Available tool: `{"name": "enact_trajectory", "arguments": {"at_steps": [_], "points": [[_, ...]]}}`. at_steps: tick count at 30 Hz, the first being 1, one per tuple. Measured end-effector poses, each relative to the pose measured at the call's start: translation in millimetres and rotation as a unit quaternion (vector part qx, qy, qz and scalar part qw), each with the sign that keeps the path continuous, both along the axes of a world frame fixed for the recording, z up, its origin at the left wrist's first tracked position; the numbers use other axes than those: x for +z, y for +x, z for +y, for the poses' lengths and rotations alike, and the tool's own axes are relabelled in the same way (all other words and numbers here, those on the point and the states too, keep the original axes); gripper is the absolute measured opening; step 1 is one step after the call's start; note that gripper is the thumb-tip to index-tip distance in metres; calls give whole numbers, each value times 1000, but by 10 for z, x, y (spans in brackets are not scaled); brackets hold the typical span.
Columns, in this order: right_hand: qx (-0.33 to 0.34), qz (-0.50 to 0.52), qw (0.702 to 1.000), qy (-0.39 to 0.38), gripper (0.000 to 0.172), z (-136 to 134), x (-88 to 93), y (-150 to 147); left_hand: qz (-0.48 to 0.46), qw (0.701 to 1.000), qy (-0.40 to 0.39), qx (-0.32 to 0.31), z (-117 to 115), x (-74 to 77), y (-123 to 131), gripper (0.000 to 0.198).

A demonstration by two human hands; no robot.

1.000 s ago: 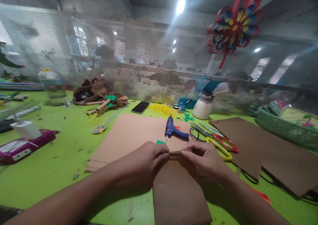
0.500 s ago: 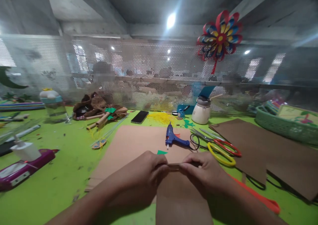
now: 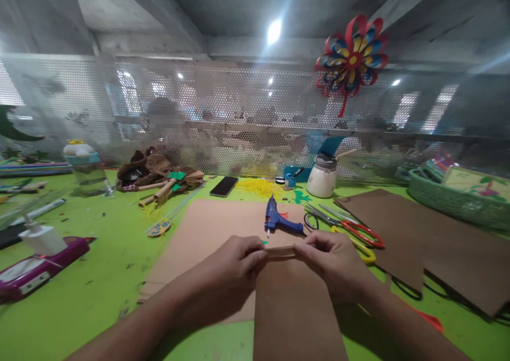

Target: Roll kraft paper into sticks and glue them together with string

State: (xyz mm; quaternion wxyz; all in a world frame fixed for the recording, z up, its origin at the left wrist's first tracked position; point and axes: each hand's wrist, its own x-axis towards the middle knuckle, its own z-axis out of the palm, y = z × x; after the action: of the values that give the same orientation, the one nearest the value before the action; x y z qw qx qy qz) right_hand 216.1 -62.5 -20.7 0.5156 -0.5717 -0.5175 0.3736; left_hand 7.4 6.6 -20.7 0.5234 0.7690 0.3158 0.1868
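A long strip of brown kraft paper runs from the bottom of the view up to my hands, its far end rolled or folded over into a narrow band. My left hand pinches the left end of that band. At the right end, the fingers and thumb of my right hand are closed on it too. Beneath lies a stack of lighter brown paper sheets. Just beyond my hands rests a blue glue gun, and a scrap of green paper shows partly behind the band.
Scissors with red handles and yellow handles lie right, beside dark brown sheets. A phone, white jar and green basket stand further back. At left are a purple power strip and water bottle.
Both hands have shifted slightly, the right one outward and up, so more of the folded band shows between them. The strip's end is raised a little and covers more of the green scrap.
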Motion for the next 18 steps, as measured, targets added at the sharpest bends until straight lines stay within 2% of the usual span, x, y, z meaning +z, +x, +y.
{"name": "enact_trajectory", "arguments": {"at_steps": [2,5,8,13,15,18], "points": [[25,28,999,10,33,-5,10,52,-21,997,-72,-31,39,-10,-4,34],[106,138,984,44,38,-33,32,152,-79,975,-186,-87,72,13,-34,34],[187,191,962,56,36,-101,74,181,-118,952,-249,-132,21,32,-57,32],[360,58,931,27,25,-256,208,-8,-106,915,-343,-183,-93,-43,-28,34],[356,15,933,52,20,-288,236,-80,-84,914,-342,-200,-97,-93,-15,35],[306,-39,947,89,11,-289,206,-114,-65,917,-333,-209,-106,-137,4,35]]}}
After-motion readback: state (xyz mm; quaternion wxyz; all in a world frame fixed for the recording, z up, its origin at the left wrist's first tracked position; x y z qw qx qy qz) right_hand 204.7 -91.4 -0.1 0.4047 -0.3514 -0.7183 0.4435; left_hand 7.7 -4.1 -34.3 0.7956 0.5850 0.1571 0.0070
